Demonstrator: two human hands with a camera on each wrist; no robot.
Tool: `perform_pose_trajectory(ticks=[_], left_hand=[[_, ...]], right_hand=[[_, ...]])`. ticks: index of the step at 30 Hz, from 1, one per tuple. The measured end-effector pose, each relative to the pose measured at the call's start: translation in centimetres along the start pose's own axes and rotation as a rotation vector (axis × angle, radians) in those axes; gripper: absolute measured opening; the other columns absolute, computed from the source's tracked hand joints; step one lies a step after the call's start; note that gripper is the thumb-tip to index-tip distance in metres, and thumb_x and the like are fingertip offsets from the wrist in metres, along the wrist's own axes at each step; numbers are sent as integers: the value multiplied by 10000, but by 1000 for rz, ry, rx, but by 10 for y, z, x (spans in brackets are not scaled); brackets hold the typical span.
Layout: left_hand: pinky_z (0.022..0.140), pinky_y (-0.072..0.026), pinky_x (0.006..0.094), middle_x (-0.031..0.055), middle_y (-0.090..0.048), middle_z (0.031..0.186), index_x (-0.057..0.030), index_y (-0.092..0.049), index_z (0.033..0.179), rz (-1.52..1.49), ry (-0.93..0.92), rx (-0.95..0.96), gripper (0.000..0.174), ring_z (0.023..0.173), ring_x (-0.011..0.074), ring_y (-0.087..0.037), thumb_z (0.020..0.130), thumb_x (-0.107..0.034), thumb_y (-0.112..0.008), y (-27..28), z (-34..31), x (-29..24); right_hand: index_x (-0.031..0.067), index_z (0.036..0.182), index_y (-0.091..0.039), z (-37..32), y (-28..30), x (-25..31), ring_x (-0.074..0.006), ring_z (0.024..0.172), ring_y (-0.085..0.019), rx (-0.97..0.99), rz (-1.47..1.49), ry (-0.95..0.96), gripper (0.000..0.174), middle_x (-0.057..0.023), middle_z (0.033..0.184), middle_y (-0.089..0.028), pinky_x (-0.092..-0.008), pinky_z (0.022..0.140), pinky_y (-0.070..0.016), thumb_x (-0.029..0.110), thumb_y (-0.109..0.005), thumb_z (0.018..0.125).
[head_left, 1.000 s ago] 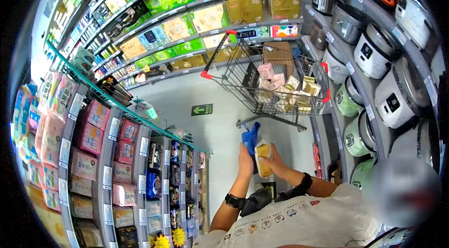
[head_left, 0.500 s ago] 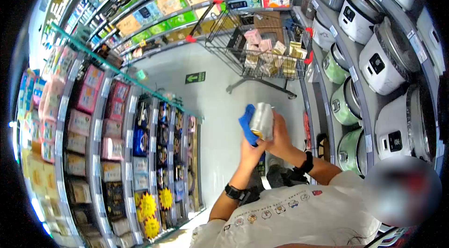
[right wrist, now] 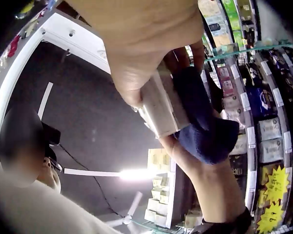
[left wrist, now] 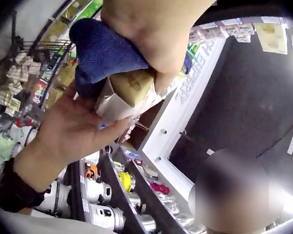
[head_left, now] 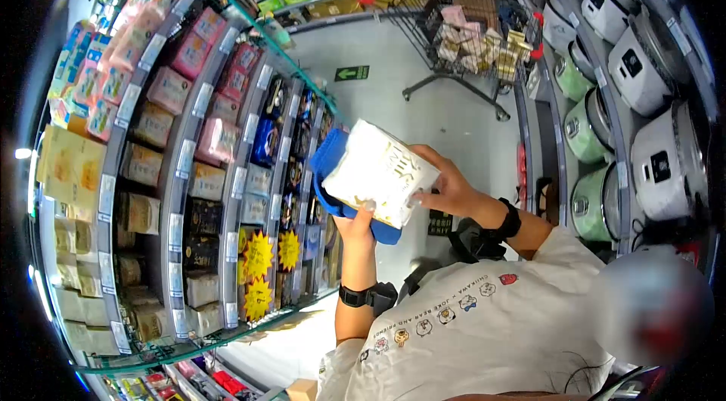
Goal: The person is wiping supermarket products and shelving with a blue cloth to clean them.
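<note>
A soft white tissue pack (head_left: 382, 172) with gold lettering lies across both hands in front of the shirt; its gold side (left wrist: 133, 88) shows in the left wrist view. My left hand (head_left: 355, 228) grips its near left edge, thumb on the white face. Beneath and beside the pack bunches a blue knitted cloth (head_left: 327, 155), against the left hand and partly hidden by the pack. My right hand (head_left: 451, 183) holds the pack's right end, thumb at its edge. The right wrist view shows this hand (right wrist: 141, 39) around the pack, with the cloth (right wrist: 202, 117) beyond.
A wire shopping cart (head_left: 454, 68) with pink and gold packs stands ahead on the grey floor. Rice cookers (head_left: 643, 68) line the right shelves. Packaged goods fill the left shelves (head_left: 200, 98), with yellow star signs (head_left: 259, 253) near their front end.
The pack has turned from its narrow gold side to its broad white face and come up closer. Both hands have shifted around it. The cart now appears farther up and right in view.
</note>
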State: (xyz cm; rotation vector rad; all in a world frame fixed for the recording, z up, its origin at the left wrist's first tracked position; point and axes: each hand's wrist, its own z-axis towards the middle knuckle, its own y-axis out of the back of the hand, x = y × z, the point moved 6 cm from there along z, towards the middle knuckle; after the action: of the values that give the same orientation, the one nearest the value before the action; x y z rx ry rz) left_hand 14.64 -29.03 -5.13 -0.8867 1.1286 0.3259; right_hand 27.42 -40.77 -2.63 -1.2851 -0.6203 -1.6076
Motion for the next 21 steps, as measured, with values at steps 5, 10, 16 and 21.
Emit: perform_pose_trajectory(ticks=[5, 10, 16, 21], left_hand=[[933, -385, 320, 141, -516, 1196, 65, -409, 1251, 45, -23, -159, 620, 1047, 194, -516, 756, -131, -727, 53, -31, -35], [912, -398, 309, 154, -552, 1143, 83, -452, 1194, 432, -210, -344, 462, 1010, 192, -526, 806, -70, -652, 93, -49, -63], [1024, -269, 372, 207, -416, 1283, 61, -407, 1267, 921, -501, -182, 434, 1215, 286, -384, 889, -147, -456, 68, -54, -92], [1019, -279, 362, 193, -427, 1281, 57, -428, 1248, 517, -256, -231, 397, 1211, 270, -399, 910, -152, -420, 77, -46, -57]], right_hand=[[-21, 1170, -454, -13, -57, -14, -184, 981, -544, -106, -292, 45, 573, -123, 1043, -574, -318, 864, -421, 166, -717, 697], [10, 1152, -480, -22, -93, 11, -254, 857, -558, -187, -484, 199, 572, -117, 925, -562, -329, 749, -450, 154, -732, 659], [41, 1135, -509, -28, -124, 33, -254, 750, -530, -151, -839, 555, 617, -81, 840, -545, -346, 627, -444, 133, -769, 582], [66, 1133, -543, -25, -130, 44, -246, 743, -523, -197, -906, 688, 606, -63, 833, -538, -330, 604, -445, 114, -770, 573]])
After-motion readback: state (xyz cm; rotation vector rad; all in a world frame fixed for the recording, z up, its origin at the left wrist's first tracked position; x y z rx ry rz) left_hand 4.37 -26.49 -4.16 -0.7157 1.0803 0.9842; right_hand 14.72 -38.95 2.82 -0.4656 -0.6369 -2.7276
